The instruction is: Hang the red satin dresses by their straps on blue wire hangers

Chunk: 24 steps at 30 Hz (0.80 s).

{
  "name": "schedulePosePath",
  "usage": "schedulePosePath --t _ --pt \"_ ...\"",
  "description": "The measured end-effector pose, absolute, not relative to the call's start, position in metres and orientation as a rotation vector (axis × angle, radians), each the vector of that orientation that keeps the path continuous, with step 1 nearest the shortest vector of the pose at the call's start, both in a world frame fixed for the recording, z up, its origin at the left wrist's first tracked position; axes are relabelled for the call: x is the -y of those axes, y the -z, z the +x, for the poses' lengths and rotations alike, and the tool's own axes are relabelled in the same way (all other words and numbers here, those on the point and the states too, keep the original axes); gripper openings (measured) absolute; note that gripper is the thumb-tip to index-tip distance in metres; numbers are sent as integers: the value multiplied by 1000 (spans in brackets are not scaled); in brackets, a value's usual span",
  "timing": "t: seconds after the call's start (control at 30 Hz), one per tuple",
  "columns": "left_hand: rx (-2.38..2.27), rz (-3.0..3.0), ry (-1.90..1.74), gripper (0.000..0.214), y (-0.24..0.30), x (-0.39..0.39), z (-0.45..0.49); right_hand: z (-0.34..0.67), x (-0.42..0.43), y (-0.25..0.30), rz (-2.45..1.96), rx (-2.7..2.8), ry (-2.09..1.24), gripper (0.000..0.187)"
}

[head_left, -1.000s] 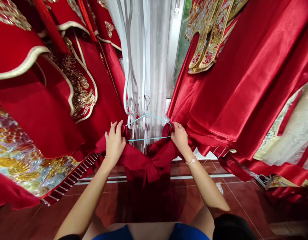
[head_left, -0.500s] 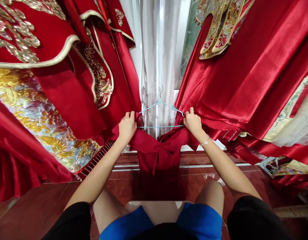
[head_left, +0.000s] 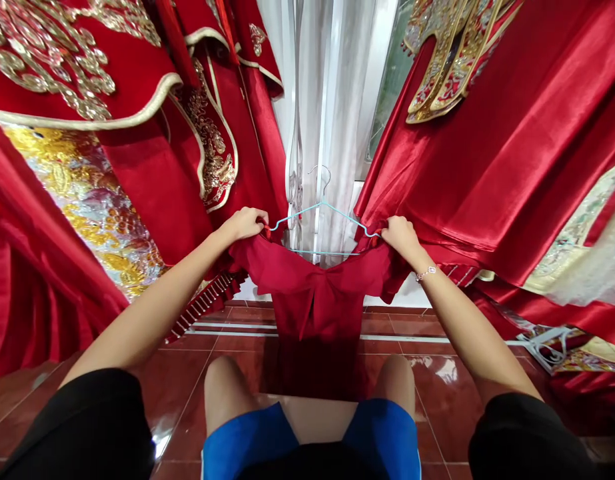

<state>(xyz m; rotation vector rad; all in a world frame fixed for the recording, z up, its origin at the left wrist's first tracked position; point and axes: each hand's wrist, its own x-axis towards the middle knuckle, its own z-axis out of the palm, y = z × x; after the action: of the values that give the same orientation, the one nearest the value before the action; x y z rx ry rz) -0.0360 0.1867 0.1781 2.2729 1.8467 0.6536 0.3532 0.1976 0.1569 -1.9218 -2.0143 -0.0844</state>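
Observation:
A dark red dress [head_left: 320, 313] with a bow-like knot at its neckline hangs in front of me on a thin light-blue hanger [head_left: 300, 215] with a metal hook. The hook points up and is on no rail. My left hand [head_left: 244, 224] is closed on the dress's left shoulder, by the hanger's end. On the other side, my right hand [head_left: 400, 235], with a bracelet at the wrist, grips the right shoulder by the hanger's other end. The hanger's notched ends show next to my fingers, and its lower bar passes partly behind the neckline.
Red garments with gold embroidery [head_left: 220, 160] hang at the left, and red satin skirts [head_left: 457, 173] at the right. Behind the hanger are a white curtain [head_left: 307, 120] and a white metal post. A white rack base [head_left: 552, 347] stands on the red tiled floor [head_left: 187, 387].
My hands have moved apart, the left one further outward, spreading the dress's shoulders. More of the hanger's ends now shows, and the neckline covers part of its lower bar.

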Motion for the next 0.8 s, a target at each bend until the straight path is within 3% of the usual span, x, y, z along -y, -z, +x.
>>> schedulePosePath --t 0.1,0.23,0.43,0.53,0.67,0.8 --pt "-1730 2169 -786 21 -187 -196 -49 376 -208 -150 -1711 1726 -188 23" --pt "-1729 1935 -1013 20 -171 -188 -68 398 -207 -128 -1423 1471 -367 35" --pt "-1804 1692 -1172 17 -107 -138 -80 399 -170 -61 -1195 1182 -477 27" --pt "-1797 1574 -1233 26 -56 -98 -72 385 -137 -16 -1097 945 -644 20" --pt "-1669 1222 -1079 30 23 -41 -73 359 -81 10 -1053 949 -831 9" --pt "-1765 1218 -648 26 86 -6 -79 331 -34 -10 -1024 1130 -800 17"
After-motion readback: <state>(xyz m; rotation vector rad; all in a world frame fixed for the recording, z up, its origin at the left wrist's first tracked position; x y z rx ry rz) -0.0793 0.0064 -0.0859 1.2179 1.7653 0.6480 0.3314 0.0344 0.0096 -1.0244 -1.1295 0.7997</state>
